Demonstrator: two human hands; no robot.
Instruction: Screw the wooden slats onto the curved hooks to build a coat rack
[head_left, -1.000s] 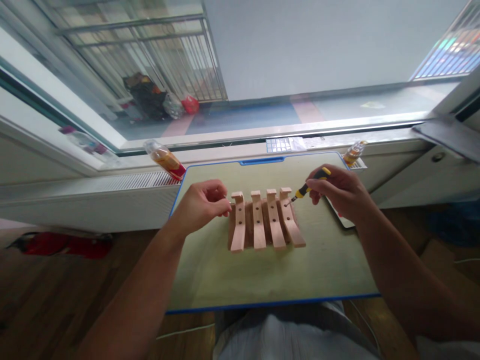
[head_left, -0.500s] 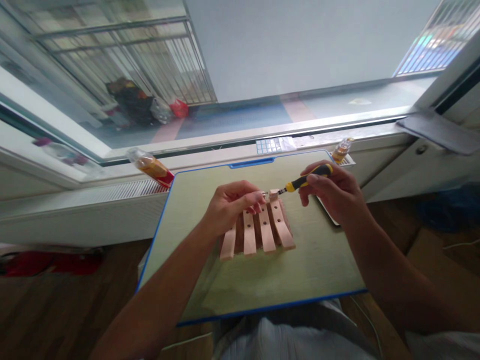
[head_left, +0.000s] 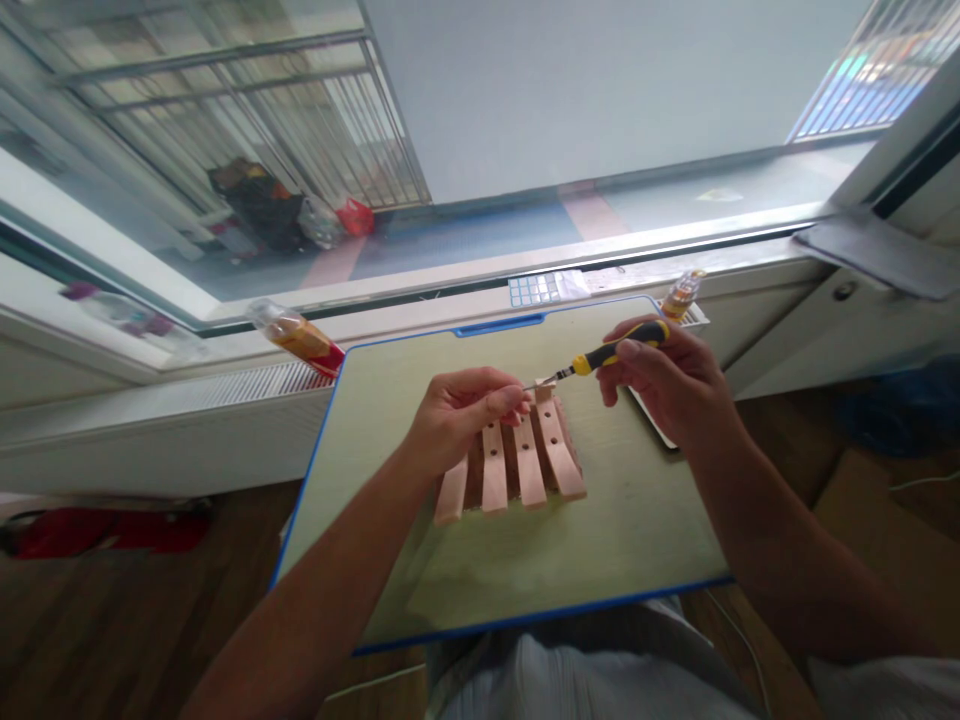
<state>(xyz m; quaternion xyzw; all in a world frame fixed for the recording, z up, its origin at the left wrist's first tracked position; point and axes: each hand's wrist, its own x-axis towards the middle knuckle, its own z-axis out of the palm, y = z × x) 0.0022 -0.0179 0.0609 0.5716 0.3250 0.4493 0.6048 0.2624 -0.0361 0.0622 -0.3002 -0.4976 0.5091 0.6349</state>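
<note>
My right hand is closed round the yellow and black handle of a screwdriver, its shaft pointing left. The bit reaches the fingertips of my left hand. Those fingers are pinched on a small metal piece that looks like a screw, mostly hidden by them. Just below and beside my left hand lies a wooden piece with several pale slats, bored with dark holes, set side by side on a browner base. My left hand covers part of its far left side.
The wooden piece lies on a pale green table with a blue rim. A dark flat object lies under my right wrist. Bottles stand by the window ledge, left and right. A blue-and-white sheet is on the sill.
The screwdriver's tip has moved left and now meets my left fingertips, where a gap showed before. My left hand keeps its pinch. The view has shifted slightly.
</note>
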